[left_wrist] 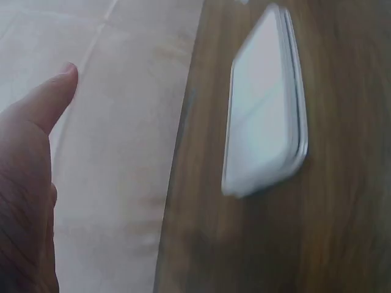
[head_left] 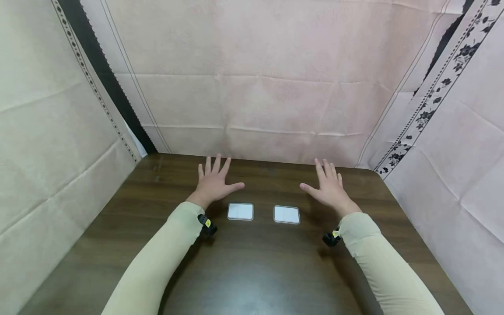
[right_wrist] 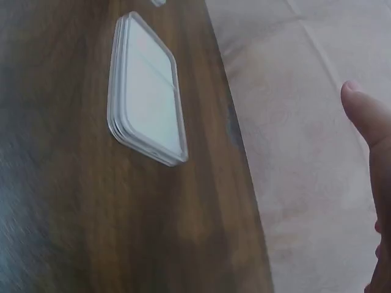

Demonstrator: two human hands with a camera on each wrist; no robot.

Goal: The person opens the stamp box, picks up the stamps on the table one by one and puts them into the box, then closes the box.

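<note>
Two flat white rectangular cases with clear rims and rounded corners lie side by side on the wooden table. The left case (head_left: 240, 211) is nearest to my left hand (head_left: 214, 183), which has its fingers spread and holds nothing. Close by the right case (head_left: 286, 215) is my right hand (head_left: 328, 188), also spread and holding nothing. In the left wrist view, a white case (left_wrist: 259, 104) appears beyond the thumb of the left hand (left_wrist: 27, 159). The right wrist view has a layered-edge white case (right_wrist: 149, 91) well apart from the right hand (right_wrist: 379, 159).
The dark brown wooden table (head_left: 252, 262) reaches back to a pale hanging cloth (head_left: 252, 100). More cloth hangs at the left (head_left: 59, 175) and at the right (head_left: 456, 175), the right one with a black floral border. A black wrist camera sits on each sleeve.
</note>
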